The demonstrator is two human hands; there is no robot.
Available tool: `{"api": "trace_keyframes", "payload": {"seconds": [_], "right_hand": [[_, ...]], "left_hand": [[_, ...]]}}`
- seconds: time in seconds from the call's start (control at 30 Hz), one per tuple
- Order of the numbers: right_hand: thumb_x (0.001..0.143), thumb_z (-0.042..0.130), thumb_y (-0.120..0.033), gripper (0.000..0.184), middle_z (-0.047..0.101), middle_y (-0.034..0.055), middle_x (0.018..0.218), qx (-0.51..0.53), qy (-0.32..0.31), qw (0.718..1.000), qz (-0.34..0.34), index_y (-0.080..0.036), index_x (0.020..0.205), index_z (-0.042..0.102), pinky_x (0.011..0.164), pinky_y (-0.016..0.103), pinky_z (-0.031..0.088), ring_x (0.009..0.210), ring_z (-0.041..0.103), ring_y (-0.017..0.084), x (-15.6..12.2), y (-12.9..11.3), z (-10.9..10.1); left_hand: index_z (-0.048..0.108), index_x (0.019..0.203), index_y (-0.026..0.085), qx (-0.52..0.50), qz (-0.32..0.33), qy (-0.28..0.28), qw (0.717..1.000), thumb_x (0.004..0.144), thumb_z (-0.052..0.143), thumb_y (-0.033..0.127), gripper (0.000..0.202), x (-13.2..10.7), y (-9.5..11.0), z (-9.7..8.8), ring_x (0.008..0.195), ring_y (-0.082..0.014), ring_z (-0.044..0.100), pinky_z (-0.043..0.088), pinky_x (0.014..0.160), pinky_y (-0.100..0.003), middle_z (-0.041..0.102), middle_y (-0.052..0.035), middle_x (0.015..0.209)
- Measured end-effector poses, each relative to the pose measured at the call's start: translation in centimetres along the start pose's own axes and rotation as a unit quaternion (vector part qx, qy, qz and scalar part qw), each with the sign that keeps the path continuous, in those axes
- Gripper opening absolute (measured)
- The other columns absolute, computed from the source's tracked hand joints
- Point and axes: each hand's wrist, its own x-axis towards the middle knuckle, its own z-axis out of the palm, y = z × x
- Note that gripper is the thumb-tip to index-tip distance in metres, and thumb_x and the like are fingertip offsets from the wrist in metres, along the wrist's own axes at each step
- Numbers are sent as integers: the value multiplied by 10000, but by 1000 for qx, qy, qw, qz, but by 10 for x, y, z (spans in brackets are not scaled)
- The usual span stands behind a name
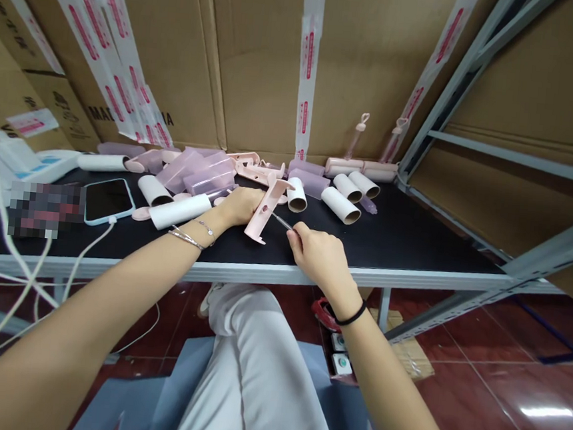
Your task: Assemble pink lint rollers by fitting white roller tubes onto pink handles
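Here, seen from my head, my left hand grips a pink plastic handle piece upright on the black table. My right hand pinches a thin metal tool, tip touching it, white rolls nearby.

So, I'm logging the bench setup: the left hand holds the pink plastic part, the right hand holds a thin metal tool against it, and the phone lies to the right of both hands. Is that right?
Not quite. In the head view the phone lies to the left of both hands, by the white cables. The rest holds: the left hand grips the pink plastic part, and the right hand holds the thin metal tool against it.
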Motion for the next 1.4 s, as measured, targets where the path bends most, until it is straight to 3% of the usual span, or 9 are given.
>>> {"api": "trace_keyframes", "payload": {"seconds": [0.1,0.2,0.57,0.9,1.1,1.2,1.4], "right_hand": [[992,244,-364,345,712,61,871,2,-10,1000,-15,-212,980,553,570,250,305,753,673,196,0,-1,-2],[992,235,-364,353,709,64,828,-8,-15,1000,-13,-206,975,551,563,251,307,729,674,203,1,0,-2],[997,224,-372,343,706,59,849,-13,-14,1000,-22,-216,998,529,542,247,281,700,660,180,2,0,2],[990,257,-336,304,694,68,809,-28,-49,997,-43,-218,1043,533,572,247,320,706,654,206,6,0,-8],[990,246,-310,295,686,86,801,-49,-66,995,-51,-196,1076,504,576,241,345,714,666,209,8,0,-10],[990,243,-311,291,683,87,788,-62,-70,994,-52,-194,1068,498,580,241,371,711,677,213,8,-1,-11],[992,218,-306,302,682,107,800,-86,-76,992,-55,-189,1070,485,620,279,454,740,697,244,9,-4,-6]], "left_hand": [[690,865,133,17,-40,-28,999,822,511,280,235,1,4,0,780,-214,664,497,678,-295,722,-109,867],[676,792,132,27,-66,-10,997,807,530,278,206,1,6,2,725,-204,650,484,646,-289,709,-102,786],[660,758,126,42,-18,55,997,814,539,306,224,-2,-3,15,667,-181,629,459,598,-269,687,-84,725],[669,844,108,62,-51,-51,995,861,517,255,213,2,10,2,719,-196,641,453,631,-271,693,-85,761],[675,945,112,37,-38,-32,998,859,534,291,244,4,11,5,835,-212,666,473,697,-274,715,-90,880],[680,925,117,36,-27,-18,999,850,530,275,231,5,9,8,805,-202,668,472,684,-271,710,-81,845],[681,909,134,75,-37,-77,994,830,578,304,214,3,12,1,702,-204,642,425,603,-272,690,-67,754]]}}
